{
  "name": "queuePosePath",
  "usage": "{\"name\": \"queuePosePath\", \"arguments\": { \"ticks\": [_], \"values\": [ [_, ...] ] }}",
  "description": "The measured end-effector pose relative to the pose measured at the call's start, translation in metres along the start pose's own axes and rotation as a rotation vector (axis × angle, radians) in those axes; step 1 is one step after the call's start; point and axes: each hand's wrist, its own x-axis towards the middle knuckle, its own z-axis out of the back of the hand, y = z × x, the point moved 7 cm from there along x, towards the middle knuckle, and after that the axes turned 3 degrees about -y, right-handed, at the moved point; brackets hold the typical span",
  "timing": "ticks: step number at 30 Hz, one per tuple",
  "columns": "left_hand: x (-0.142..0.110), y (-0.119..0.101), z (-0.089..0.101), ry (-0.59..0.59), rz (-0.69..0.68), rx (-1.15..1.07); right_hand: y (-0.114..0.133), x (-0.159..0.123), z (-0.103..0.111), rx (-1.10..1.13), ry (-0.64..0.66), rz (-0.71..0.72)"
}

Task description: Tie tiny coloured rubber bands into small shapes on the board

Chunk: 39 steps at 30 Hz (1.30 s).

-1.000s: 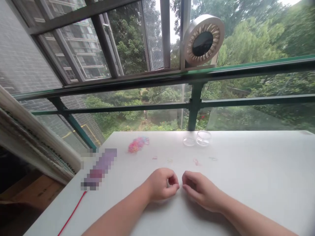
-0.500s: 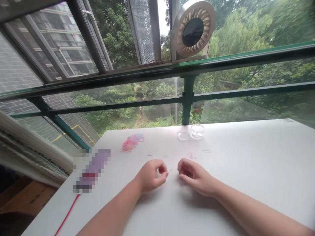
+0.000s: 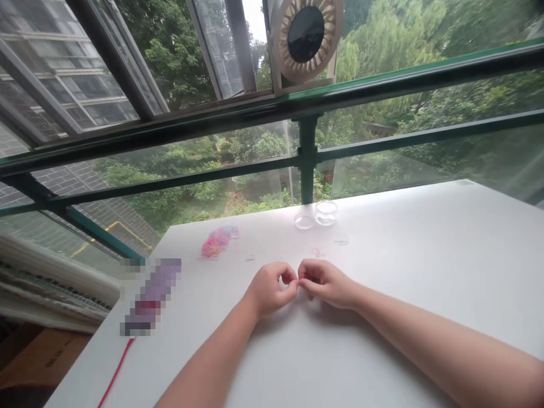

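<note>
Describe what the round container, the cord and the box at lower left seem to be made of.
Round container: probably clear, glossy plastic, possibly glass; the table shows through it.
Cord: red, perhaps rubbery or woven; it bends smoothly.
Box: likely matt brown cardboard, with dark print.

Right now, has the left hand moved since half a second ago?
Yes, the left hand has moved right, farther from the colorful pile on the table.

round device (image 3: 306,35) above a green railing (image 3: 382,89), trees (image 3: 395,39) beyond, red cord (image 3: 114,373) lower left
</note>
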Motion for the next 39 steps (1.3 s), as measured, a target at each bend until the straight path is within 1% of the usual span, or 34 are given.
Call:
{"name": "queuePosePath", "arguments": {
  "ticks": [4,11,16,19,26,30,33,39],
  "values": [
    [0.002,0.001,-0.001,0.010,0.021,-0.027,0.001,0.002,0.004,0.064,-0.024,-0.003],
    [-0.008,0.008,0.001,0.074,0.023,-0.036,0.003,-0.004,-0.004,0.010,0.070,-0.062],
    [-0.011,0.006,0.000,0.126,0.029,-0.044,0.005,-0.006,-0.004,-0.019,0.095,-0.047],
    [-0.011,0.007,0.005,0.125,0.011,-0.039,0.005,-0.005,-0.001,-0.007,0.084,-0.036],
    [-0.011,0.020,0.021,0.055,0.023,-0.015,0.005,-0.002,0.008,-0.018,0.018,-0.010],
    [-0.013,0.018,0.020,0.080,0.019,-0.022,0.003,-0.004,0.003,-0.022,0.061,-0.032],
    [-0.013,0.016,0.016,0.107,0.029,-0.028,0.001,-0.005,0.001,-0.049,0.063,-0.045],
    [-0.014,0.013,0.013,0.085,0.004,-0.027,0.003,-0.004,-0.001,-0.155,0.048,0.003]
  ]
}}
